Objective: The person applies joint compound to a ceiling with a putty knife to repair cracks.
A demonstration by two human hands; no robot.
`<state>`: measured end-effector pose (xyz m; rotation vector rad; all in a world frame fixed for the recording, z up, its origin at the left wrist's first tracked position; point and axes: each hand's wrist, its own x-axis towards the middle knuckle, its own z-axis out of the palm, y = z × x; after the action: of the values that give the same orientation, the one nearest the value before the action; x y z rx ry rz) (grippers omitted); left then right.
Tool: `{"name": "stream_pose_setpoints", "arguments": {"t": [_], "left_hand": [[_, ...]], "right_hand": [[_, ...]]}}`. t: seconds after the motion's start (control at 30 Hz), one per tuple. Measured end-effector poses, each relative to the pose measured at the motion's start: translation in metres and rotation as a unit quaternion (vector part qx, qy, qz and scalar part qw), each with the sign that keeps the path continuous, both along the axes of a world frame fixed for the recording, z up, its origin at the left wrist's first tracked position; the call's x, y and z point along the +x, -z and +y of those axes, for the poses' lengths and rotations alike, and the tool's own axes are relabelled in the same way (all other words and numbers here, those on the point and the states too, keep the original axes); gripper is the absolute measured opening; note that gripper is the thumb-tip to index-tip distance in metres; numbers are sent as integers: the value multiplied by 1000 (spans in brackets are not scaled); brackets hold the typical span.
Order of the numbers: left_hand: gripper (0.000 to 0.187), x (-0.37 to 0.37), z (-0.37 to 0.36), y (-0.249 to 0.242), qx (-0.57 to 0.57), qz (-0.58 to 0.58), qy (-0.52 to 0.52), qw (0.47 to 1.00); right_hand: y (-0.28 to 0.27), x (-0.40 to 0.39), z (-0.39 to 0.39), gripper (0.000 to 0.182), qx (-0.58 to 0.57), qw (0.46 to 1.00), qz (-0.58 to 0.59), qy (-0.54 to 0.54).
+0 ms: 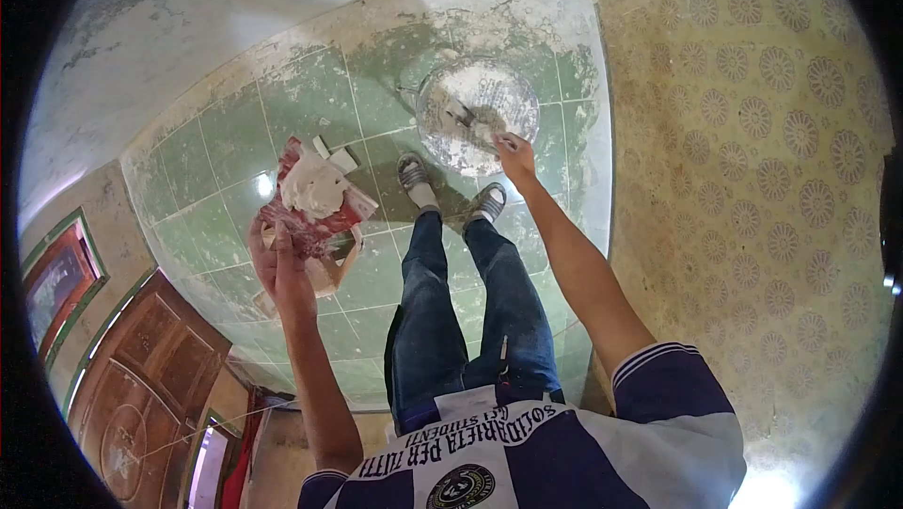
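Observation:
My left hand (285, 276) is closed on the near edge of a red, plaster-smeared board (343, 219). A thick mound of off-white plaster (313, 187) lies on top of it. Out in front, my right hand (514, 157) grips a putty knife (460, 113), its blade pointing left. The knife overlaps a round, white-crusted basin (513, 86) on the floor, and pale material clings around the tool near my fingers.
Several pale offcuts (340, 159) lie on the green tiled floor (226, 147), beyond the board. My sandaled feet (414, 175) stand just before the basin. A patterned wall (752, 180) rises on the right, a bare plastered wall (188, 39) ahead. A wooden door (141, 387) is at left.

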<state>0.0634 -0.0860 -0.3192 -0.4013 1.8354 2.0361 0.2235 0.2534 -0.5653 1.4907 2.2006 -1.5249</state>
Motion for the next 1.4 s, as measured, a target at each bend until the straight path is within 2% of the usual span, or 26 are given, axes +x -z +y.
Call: {"name": "stream_pose_setpoints", "arguments": {"t": [0.1,0.17,0.2,0.3,0.37,0.47,0.57,0.63,0.7,0.8,0.83,0.9,0.97,1.03,1.17,1.27,1.37,1.4], "left_hand": [[48,-4,-12,-2,-6,19,-10,1000],[47,-13,-24,-12,-31,8,7,999],[47,-17,-22,-22,-24,18,-17,999],[45,-36,-32,-44,1,1,20,1000],[45,-50,-21,-77,-15,-3,26,1000],[48,-75,-20,-104,68,-33,59,995],[47,-100,-20,-129,148,22,90,985],[45,-114,-14,-156,172,35,87,981],[43,-123,-13,-185,190,-31,133,972],[41,-138,-27,-221,212,-16,185,960],[41,-142,-31,-234,233,-13,221,947],[41,-153,-23,-257,258,-3,230,938],[40,-165,-17,-281,283,7,243,928],[39,-173,-8,-304,287,12,251,924],[39,-184,17,-331,298,13,249,921],[38,-202,41,-343,293,60,267,916],[37,-211,59,-353,290,27,255,922],[38,-215,61,-353,285,25,267,920]], "right_hand": [[11,-26,-6,38,-74,996,27,32],[-15,-48,-10,37,-237,963,45,118],[-30,-55,-13,33,-279,944,107,141],[-124,-82,-12,30,-308,924,187,128],[-180,-96,-11,26,-287,929,201,119],[-283,-120,-14,21,-285,917,279,-9],[-360,-136,-33,22,-287,902,316,-60],[-404,-142,-45,19,-248,909,323,-86],[-439,-145,-53,19,-208,915,325,-117],[-476,-158,-68,34,-38,857,441,-264],[-488,-160,-72,34,-37,849,456,-264],[-518,-165,-72,36,24,821,483,-305],[-546,-170,-74,36,31,812,500,-300],[-576,-173,-71,35,92,808,468,-346],[-589,-179,-54,39,189,778,477,-364],[-584,-181,-25,40,206,775,488,-345],[-574,-180,3,37,216,774,497,-329],[-570,-176,10,37,218,792,479,-310]]}}
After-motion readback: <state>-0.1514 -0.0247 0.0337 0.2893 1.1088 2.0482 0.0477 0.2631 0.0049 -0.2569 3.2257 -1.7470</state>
